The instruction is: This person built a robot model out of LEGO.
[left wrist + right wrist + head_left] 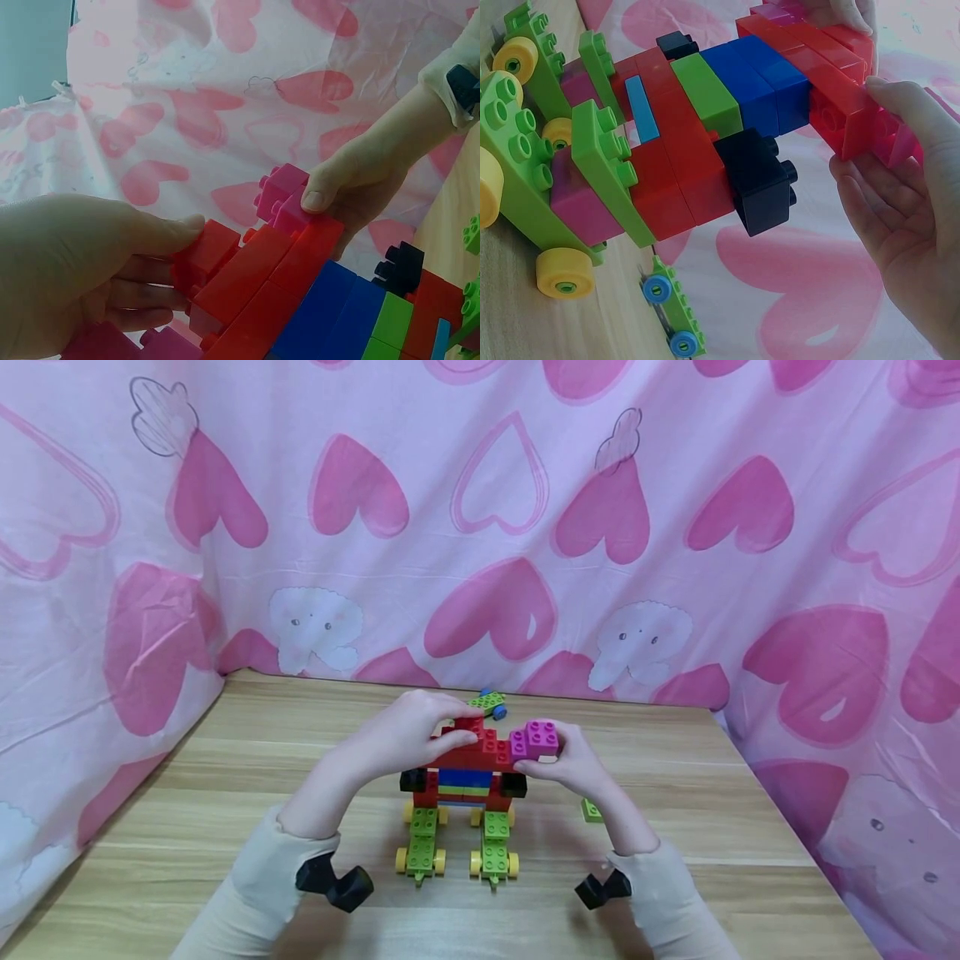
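Observation:
A toy figure of building bricks stands on two green wheeled bases (422,852) with yellow wheels. Its body has blue bricks (319,307), red bricks (667,195) and a black brick (757,180) jutting out on each side. My left hand (408,731) grips a red brick (208,251) on top, thumb in front and fingers behind. At the right end of the upper red layer, my right hand (566,764) pinches a pink brick (542,739); its fingers reach underneath. More pink bricks (101,343) show at the opposite end, partly hidden by the left hand.
Behind the figure sits another green wheeled base (489,702) with blue wheels. A loose green brick (592,811) lies on the wooden table (675,893), beside the right forearm. A pink heart-patterned cloth (487,610) hangs behind and along both sides.

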Demonstrator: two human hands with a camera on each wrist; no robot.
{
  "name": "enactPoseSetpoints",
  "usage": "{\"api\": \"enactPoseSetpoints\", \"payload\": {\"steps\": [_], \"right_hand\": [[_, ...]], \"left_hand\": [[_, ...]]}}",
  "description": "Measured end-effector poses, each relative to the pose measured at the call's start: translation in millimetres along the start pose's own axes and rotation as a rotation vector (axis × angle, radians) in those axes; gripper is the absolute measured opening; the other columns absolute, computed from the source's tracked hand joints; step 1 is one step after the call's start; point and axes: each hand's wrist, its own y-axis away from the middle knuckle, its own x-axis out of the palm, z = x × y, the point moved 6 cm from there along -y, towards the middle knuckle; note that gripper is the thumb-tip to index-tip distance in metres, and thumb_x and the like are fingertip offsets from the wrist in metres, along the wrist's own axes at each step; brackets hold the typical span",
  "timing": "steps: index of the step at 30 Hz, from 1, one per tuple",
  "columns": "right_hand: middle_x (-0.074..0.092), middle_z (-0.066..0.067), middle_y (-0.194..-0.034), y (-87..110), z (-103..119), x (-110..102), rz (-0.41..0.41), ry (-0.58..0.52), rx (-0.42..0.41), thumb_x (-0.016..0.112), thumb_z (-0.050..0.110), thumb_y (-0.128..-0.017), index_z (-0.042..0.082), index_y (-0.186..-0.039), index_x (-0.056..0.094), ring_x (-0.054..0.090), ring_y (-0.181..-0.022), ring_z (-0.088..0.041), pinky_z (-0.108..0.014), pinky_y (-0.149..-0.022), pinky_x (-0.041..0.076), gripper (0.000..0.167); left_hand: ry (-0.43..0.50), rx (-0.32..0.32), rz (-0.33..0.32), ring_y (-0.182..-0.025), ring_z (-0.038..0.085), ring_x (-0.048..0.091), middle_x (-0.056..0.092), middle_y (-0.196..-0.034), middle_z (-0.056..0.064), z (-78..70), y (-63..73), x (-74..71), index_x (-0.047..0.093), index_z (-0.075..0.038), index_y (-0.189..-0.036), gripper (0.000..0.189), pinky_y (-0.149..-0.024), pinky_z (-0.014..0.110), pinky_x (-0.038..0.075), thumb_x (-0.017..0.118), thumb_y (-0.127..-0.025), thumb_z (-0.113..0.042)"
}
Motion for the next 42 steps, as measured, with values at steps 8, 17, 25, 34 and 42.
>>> {"api": "enactPoseSetpoints", "payload": {"steps": [8, 17, 25, 34, 42], "right_hand": [[0.069, -0.022, -0.103, 0.5, 0.8, -0.3, 0.004, -0.01, 0.021, 0.077, 0.005, -0.081, -0.004, -0.115, 0.061, 0.067, -0.086, -0.008, -0.033, -0.079, 0.059, 0.038], [0.069, -0.021, -0.102, 1.4, -1.4, -1.1, 0.001, -0.01, 0.039, 0.076, 0.003, -0.081, -0.004, -0.115, 0.061, 0.067, -0.086, -0.009, -0.028, -0.077, 0.059, 0.038], [0.069, -0.022, -0.104, 1.7, 1.3, -0.3, 0.009, -0.008, 0.045, 0.077, 0.006, -0.082, -0.002, -0.116, 0.061, 0.067, -0.087, -0.008, -0.028, -0.078, 0.059, 0.038], [0.069, -0.022, -0.105, 1.9, 1.4, 1.2, 0.02, -0.012, 0.037, 0.076, 0.006, -0.082, -0.001, -0.117, 0.061, 0.067, -0.089, -0.009, -0.032, -0.082, 0.058, 0.038], [0.069, -0.022, -0.105, 1.5, 3.0, 0.7, 0.017, -0.008, 0.039, 0.077, 0.007, -0.082, -0.002, -0.117, 0.061, 0.067, -0.089, -0.008, -0.035, -0.082, 0.058, 0.039]], "left_hand": [[0.014, -0.009, -0.003, -0.105, 0.021, 0.068, 0.072, -0.115, 0.006, -1.1, -2.4, -0.9, 0.07, -0.011, -0.122, 0.036, -0.089, 0.035, 0.057, 0.071, -0.09, -0.027], [0.042, -0.021, 0.028, -0.106, 0.02, 0.067, 0.072, -0.116, 0.005, -0.6, -4.3, -0.2, 0.07, -0.012, -0.122, 0.038, -0.089, 0.034, 0.057, 0.073, -0.088, -0.028], [0.055, -0.043, 0.045, -0.104, 0.018, 0.067, 0.072, -0.116, 0.004, 2.0, -5.5, 0.6, 0.07, -0.013, -0.123, 0.038, -0.088, 0.031, 0.057, 0.072, -0.089, -0.03], [0.053, -0.086, 0.063, -0.107, 0.021, 0.067, 0.072, -0.117, 0.005, 2.6, -5.0, 1.0, 0.069, -0.012, -0.123, 0.037, -0.09, 0.034, 0.056, 0.07, -0.09, -0.029], [0.025, -0.081, 0.041, -0.077, 0.014, 0.065, 0.073, -0.112, 0.007, -2.1, -5.2, -0.5, 0.071, -0.01, -0.12, 0.036, -0.068, 0.022, 0.053, 0.073, -0.088, -0.027]]}}
